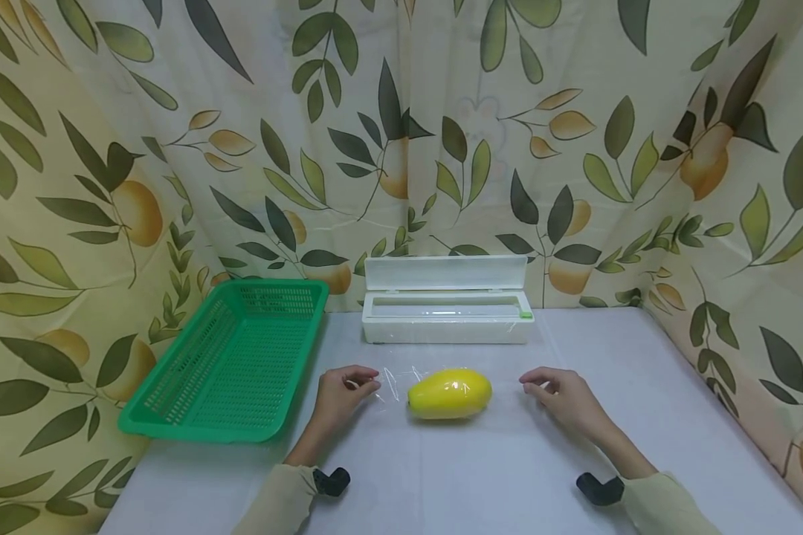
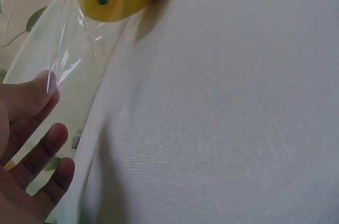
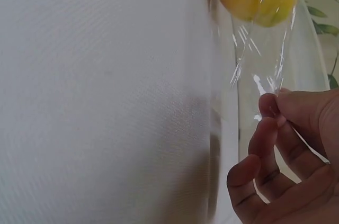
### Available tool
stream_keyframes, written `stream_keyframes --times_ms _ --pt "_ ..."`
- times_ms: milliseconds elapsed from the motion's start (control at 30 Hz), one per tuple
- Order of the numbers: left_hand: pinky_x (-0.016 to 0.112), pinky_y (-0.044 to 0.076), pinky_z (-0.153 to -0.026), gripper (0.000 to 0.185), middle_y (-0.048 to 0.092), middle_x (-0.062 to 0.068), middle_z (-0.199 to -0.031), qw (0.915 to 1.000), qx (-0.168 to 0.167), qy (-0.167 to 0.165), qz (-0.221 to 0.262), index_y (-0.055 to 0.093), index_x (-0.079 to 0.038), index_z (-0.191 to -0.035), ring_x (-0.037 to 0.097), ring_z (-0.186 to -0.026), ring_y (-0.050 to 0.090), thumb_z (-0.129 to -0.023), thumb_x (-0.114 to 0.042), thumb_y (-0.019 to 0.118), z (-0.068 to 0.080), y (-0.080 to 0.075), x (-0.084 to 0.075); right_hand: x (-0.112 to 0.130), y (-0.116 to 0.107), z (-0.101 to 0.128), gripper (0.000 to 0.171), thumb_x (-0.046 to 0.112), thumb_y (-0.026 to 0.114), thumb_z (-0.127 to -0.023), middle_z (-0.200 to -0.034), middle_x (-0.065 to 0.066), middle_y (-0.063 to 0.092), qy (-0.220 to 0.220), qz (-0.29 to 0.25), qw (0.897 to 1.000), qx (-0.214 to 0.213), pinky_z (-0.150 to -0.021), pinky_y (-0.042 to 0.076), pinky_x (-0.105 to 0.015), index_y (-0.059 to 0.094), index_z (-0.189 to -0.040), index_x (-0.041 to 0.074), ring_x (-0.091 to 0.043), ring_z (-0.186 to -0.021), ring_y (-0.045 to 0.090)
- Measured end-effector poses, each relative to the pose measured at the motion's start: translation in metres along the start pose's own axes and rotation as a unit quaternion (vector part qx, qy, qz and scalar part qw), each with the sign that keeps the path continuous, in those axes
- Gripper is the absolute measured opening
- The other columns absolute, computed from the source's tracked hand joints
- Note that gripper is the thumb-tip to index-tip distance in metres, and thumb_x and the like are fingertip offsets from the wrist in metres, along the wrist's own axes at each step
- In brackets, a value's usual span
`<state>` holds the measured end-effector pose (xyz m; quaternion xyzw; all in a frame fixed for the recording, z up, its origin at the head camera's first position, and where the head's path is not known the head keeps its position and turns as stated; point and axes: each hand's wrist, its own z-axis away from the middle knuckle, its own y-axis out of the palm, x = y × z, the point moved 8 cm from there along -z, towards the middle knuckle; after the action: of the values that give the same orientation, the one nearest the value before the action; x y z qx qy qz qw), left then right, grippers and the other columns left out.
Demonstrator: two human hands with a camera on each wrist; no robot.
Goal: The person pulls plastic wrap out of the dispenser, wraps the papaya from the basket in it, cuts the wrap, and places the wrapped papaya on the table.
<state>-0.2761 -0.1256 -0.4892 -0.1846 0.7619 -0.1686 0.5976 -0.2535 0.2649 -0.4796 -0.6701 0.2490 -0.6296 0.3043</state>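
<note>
Head view: a yellow mango lies on its side near the middle of a table covered in a pale lavender-white cloth, with a sheet of clear cling film draped over it and spreading out to both sides. The left hand is just left of the fruit, fingers curled, thumb and fingertips pinching the film's left edge; the left wrist view shows the thumb against the shiny film with the mango's stem end above it. The right hand is a little farther off on the other side, and the right wrist view shows its thumb and forefinger pinching a creased edge of the film. Both forearms wear pale sleeves with a dark strap at each wrist.

Behind the mango stands a white cling-film dispenser with its lid raised and a small green slider at its right end. A green plastic basket sits at the table's left edge. Curtains printed with leaves and orange fruit close in the back and both sides.
</note>
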Motion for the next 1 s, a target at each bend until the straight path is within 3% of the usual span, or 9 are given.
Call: stream_keyframes --times_ms 267,500,867,1000 --pt "0.024 0.053 -0.071 0.011 0.073 -0.008 -0.080 0.9999 0.007 0.005 0.006 0.082 -0.012 -0.094 0.012 -0.079 0.064 -0.083 -0.008 0.084 0.0013 0.0016 0.0013 -0.0042 0.0016 0.0003 0.018 0.012 0.071 -0.096 -0.091 -0.001 0.070 0.000 0.001 1.000 -0.001 -0.057 0.043 -0.025 0.075 -0.113 0.008 -0.019 -0.070 0.053" --pt "0.024 0.052 -0.068 0.011 0.073 -0.008 -0.080 0.9999 0.009 0.010 0.006 0.082 -0.012 -0.092 0.012 -0.077 0.063 -0.083 -0.008 0.085 0.0023 0.0025 0.0035 -0.0050 0.0040 0.0006 0.017 0.009 0.069 -0.097 -0.099 -0.002 0.072 -0.005 0.002 1.000 0.002 -0.057 0.043 -0.025 0.076 -0.113 0.008 -0.018 -0.070 0.052" --pt "0.024 0.053 -0.068 0.012 0.072 -0.009 -0.079 0.9998 0.017 0.007 -0.007 0.082 -0.012 -0.094 0.010 -0.075 0.062 -0.083 -0.008 0.085 0.0032 0.0086 0.0079 -0.0058 0.0080 0.0031 0.017 0.010 0.070 -0.096 -0.100 -0.001 0.073 -0.010 0.011 1.000 0.009 -0.058 0.043 -0.024 0.076 -0.112 0.008 -0.017 -0.071 0.051" --pt "0.024 0.053 -0.068 0.011 0.075 -0.007 -0.082 0.9996 0.021 0.014 0.009 0.082 -0.011 -0.095 0.012 -0.077 0.063 -0.084 -0.009 0.084 0.0023 0.0062 0.0038 -0.0042 0.0065 0.0030 0.017 0.011 0.067 -0.099 -0.097 0.000 0.071 -0.015 0.020 1.000 0.010 -0.060 0.045 -0.025 0.074 -0.114 0.009 -0.017 -0.073 0.053"
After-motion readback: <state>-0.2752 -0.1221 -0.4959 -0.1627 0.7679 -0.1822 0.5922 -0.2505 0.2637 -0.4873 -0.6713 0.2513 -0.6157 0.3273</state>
